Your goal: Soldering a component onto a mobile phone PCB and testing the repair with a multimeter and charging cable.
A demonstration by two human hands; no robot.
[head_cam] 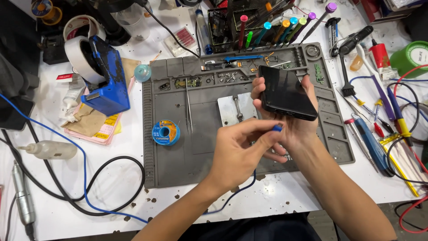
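I see the left hand [243,149] pinched narrow on a small blue plug [277,128] at the end of a blue cable [240,189], which trails back under its wrist. Just beyond the plug, the right hand [294,120] grips a black smartphone [285,91], tilted, its lower edge next to the plug. Under both hands lies a grey repair mat [178,151]; a solder spool [166,132] and tweezers [188,107] sit to the left hand's left
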